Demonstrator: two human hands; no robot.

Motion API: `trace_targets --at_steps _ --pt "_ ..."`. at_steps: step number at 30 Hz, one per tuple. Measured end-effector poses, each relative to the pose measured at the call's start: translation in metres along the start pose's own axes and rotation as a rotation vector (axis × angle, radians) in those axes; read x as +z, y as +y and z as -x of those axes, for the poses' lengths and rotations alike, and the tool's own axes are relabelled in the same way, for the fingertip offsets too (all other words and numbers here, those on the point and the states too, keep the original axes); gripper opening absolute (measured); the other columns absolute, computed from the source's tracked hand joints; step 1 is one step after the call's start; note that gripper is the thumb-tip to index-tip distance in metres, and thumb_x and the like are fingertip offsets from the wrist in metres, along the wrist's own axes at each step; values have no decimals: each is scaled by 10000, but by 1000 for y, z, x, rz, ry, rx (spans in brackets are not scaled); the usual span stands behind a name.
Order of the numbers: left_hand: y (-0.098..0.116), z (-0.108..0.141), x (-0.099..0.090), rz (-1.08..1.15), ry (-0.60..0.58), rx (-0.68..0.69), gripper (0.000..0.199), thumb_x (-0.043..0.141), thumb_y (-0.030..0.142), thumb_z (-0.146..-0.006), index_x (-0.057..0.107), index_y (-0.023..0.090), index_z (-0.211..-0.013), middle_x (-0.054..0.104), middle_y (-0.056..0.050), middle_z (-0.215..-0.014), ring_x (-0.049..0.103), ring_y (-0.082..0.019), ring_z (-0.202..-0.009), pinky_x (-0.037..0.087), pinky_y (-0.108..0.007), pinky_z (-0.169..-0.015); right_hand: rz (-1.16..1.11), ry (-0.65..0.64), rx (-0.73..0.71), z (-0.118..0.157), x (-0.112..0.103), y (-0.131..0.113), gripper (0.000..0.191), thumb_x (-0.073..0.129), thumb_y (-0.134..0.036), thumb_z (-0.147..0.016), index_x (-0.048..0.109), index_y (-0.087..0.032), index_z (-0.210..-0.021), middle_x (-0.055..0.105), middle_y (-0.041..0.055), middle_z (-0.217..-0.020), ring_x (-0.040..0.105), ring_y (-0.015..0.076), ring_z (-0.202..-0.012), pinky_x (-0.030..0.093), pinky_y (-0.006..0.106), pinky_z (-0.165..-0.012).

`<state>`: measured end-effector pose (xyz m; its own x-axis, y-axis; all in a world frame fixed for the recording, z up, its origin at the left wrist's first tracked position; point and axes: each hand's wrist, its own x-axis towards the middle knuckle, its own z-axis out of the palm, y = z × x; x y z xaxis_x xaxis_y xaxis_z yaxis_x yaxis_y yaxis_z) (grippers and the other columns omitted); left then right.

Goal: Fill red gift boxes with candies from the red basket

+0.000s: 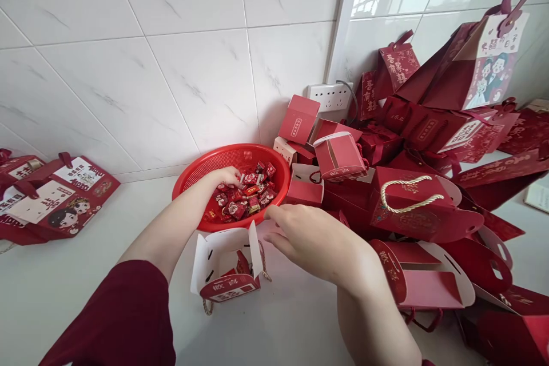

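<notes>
A red plastic basket (193, 174) stands against the tiled wall, with several red-wrapped candies (238, 206) inside. My left hand (227, 177) reaches over its rim, fingers bent down at the candies; what they hold, if anything, is hidden. In front of the basket sits an open red and white gift box (229, 286) with rope handles and a few red packets at its bottom. My right hand (300, 234) hovers just right of that box, near the basket's front rim, with thumb and fingers apart and nothing between them.
Many red gift boxes (412, 206) are piled on the right, some open, some with rope or ribbon handles. More red boxes (77, 200) stand at the far left. A power socket (330, 97) is on the wall behind. All rest on a white tabletop (274, 320).
</notes>
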<state>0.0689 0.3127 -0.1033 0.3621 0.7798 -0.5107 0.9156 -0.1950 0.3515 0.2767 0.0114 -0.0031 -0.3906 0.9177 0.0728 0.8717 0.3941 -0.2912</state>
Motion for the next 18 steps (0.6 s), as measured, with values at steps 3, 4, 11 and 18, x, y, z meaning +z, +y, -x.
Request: trace_targets --at_steps 3,4,11,18 --pt "5 19 -10 84 44 26 336 583 349 -949 592 155 -1222 602 -95 -1233 618 -229 -1056 546 -417 -887 11 -7 8 0 1 0 116 455 -223 -956 543 -182 -892 670 43 -824 654 213 -753 319 297 -544" --pt "7 27 -14 119 71 45 325 577 351 -951 600 162 -1215 600 -92 -1240 615 -230 -1060 545 -412 -891 15 -9 7 -1 2 0 111 460 -219 -953 548 -180 -897 671 45 -826 658 215 -762 328 296 -552" --pt "21 110 -21 405 269 284 437 740 349 -817 650 134 -1187 681 -102 -1129 662 -235 -986 577 -374 -861 20 7 -21 0 5 -4 155 445 -250 -969 544 -187 -868 665 36 -790 646 203 -726 308 293 -538" --pt "19 233 35 619 471 368 450 737 431 -788 694 238 -1193 730 -81 -1094 701 -223 -954 643 -323 -767 -51 39 -63 -3 6 -8 175 453 -303 -997 584 -189 -976 680 43 -848 655 201 -762 342 282 -576"
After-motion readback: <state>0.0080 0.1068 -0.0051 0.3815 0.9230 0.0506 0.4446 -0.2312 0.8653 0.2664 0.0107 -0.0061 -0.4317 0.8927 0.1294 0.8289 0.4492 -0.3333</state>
